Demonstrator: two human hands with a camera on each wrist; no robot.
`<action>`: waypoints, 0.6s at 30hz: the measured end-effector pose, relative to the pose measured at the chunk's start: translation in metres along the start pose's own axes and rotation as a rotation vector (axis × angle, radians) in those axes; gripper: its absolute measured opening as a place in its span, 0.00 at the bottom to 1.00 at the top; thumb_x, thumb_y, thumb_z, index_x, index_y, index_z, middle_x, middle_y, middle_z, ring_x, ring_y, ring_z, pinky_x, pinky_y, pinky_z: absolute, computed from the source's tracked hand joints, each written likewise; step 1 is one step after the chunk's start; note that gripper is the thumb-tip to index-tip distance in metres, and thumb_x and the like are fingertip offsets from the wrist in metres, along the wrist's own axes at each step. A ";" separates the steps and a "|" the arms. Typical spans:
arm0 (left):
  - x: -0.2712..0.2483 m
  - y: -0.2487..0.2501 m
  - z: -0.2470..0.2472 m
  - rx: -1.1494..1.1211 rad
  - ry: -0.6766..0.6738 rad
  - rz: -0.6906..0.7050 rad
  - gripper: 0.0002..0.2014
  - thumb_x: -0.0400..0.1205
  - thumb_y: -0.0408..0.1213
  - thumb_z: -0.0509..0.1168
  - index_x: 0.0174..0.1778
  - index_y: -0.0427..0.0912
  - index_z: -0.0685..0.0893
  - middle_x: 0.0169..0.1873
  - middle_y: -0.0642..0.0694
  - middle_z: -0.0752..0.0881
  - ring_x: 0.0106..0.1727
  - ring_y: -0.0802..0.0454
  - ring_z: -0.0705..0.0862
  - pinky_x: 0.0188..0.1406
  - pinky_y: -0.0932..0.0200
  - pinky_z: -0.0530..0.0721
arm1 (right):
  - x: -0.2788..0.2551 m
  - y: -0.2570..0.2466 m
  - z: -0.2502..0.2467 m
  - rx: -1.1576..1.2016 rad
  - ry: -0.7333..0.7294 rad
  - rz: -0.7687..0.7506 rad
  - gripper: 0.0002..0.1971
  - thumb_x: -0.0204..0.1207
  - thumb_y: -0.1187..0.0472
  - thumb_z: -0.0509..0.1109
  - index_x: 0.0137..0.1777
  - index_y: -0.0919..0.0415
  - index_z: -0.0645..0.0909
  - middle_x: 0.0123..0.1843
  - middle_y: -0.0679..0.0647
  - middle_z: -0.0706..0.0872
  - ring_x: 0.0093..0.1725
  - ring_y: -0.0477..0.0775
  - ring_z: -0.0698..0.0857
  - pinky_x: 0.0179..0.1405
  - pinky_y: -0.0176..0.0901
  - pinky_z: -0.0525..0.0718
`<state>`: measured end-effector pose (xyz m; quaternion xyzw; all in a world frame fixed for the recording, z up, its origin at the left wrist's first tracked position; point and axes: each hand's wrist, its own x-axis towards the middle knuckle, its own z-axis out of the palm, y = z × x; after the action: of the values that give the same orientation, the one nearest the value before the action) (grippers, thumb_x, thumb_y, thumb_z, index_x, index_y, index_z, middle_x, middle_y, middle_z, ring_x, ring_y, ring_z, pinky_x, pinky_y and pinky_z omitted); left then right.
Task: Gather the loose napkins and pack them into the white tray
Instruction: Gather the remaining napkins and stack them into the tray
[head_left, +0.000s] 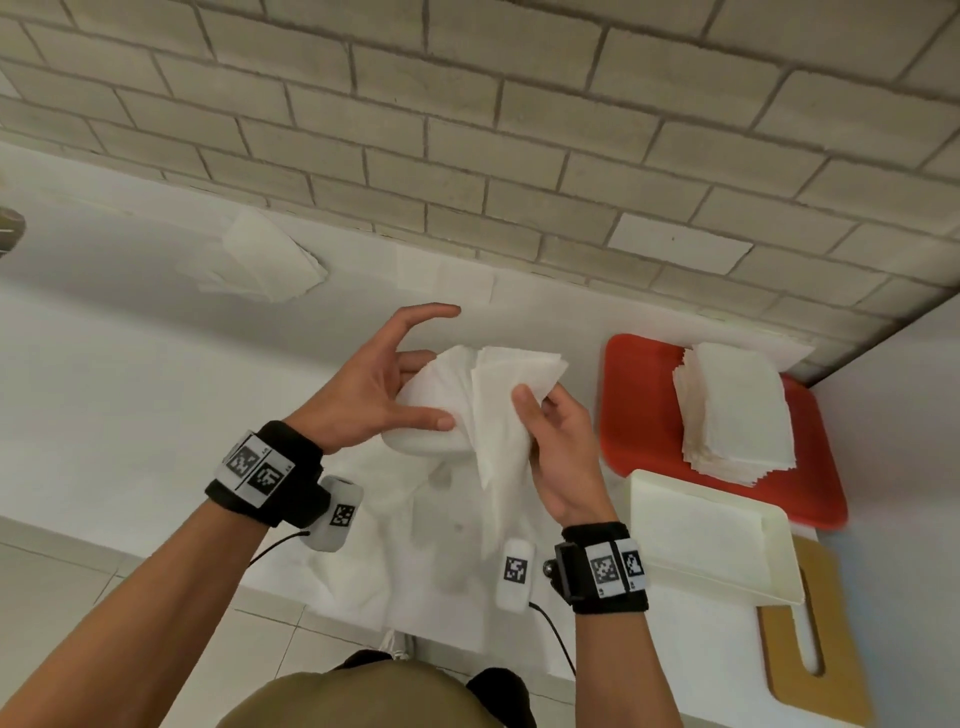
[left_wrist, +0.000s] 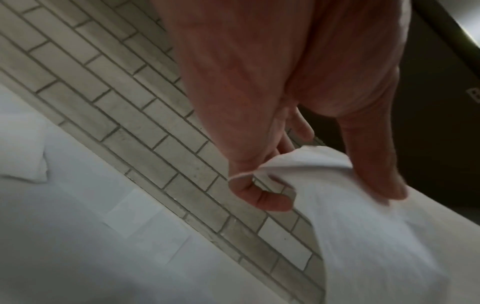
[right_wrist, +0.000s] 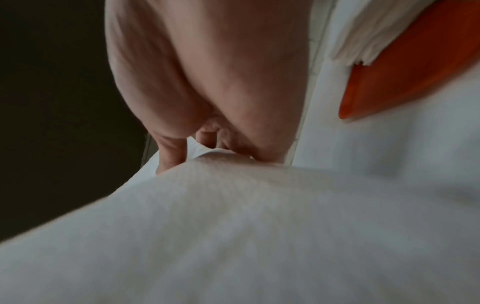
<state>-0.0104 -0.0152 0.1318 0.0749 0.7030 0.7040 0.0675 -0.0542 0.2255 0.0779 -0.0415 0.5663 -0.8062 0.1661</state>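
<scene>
Above the white counter (head_left: 130, 374), in the head view, both forearms are reaching up from 6 o'clock and meeting at the centre. The left hand (head_left: 374, 384) is lying palm toward the centre with its index finger arched free toward 12 o'clock, while its thumb and lower fingers are pinching the left edge of a bunch of napkins (head_left: 483, 410). The right hand (head_left: 558, 441) is gripping the same bunch from 3 o'clock, thumb laid over the front and fingers curled behind. The napkins are hanging in the air between the hands. The white tray (head_left: 779, 561) is sitting at 4 o'clock, just beside the right wrist, overlapping a wooden board (head_left: 841, 675). At 3 o'clock a red tray (head_left: 623, 405) is carrying a napkin stack (head_left: 737, 410). One loose napkin (head_left: 270, 260) is lying at 10 o'clock near the brick wall (head_left: 467, 130).

In the left wrist view, the left hand (left_wrist: 259, 92) is pointing toward 5 o'clock, its thumb and a curled finger nipping the napkins (left_wrist: 363, 226), which are trailing toward 5 o'clock. The loose napkin (left_wrist: 23, 148) is showing at 9 o'clock.

In the right wrist view, the right hand (right_wrist: 207, 72) is pointing toward 6 o'clock, fingertips pressing into the napkins (right_wrist: 233, 236) that are filling the lower half. The red tray (right_wrist: 415, 72) is appearing at 2 o'clock.
</scene>
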 end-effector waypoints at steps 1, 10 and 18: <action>0.002 0.001 0.005 -0.019 0.005 0.006 0.50 0.75 0.18 0.81 0.86 0.58 0.67 0.58 0.26 0.90 0.60 0.27 0.90 0.62 0.36 0.91 | -0.004 -0.003 -0.005 0.067 0.008 0.019 0.17 0.90 0.58 0.73 0.73 0.66 0.86 0.72 0.65 0.91 0.76 0.68 0.88 0.80 0.66 0.83; 0.026 -0.017 0.114 0.197 0.525 0.053 0.29 0.76 0.47 0.84 0.66 0.47 0.77 0.63 0.48 0.83 0.66 0.47 0.84 0.57 0.61 0.86 | -0.037 -0.035 -0.054 0.175 0.100 -0.091 0.19 0.87 0.58 0.72 0.75 0.64 0.84 0.73 0.63 0.91 0.75 0.61 0.88 0.79 0.59 0.84; 0.034 -0.020 0.204 -0.539 0.449 -0.335 0.33 0.88 0.65 0.63 0.75 0.39 0.81 0.65 0.42 0.87 0.61 0.41 0.89 0.54 0.46 0.88 | -0.063 -0.046 -0.105 -0.043 0.211 -0.186 0.13 0.92 0.59 0.71 0.73 0.60 0.86 0.66 0.57 0.94 0.67 0.58 0.92 0.65 0.51 0.90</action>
<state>-0.0030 0.1916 0.1118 -0.2173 0.4927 0.8415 0.0435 -0.0312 0.3533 0.0908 -0.0124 0.5914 -0.8057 0.0296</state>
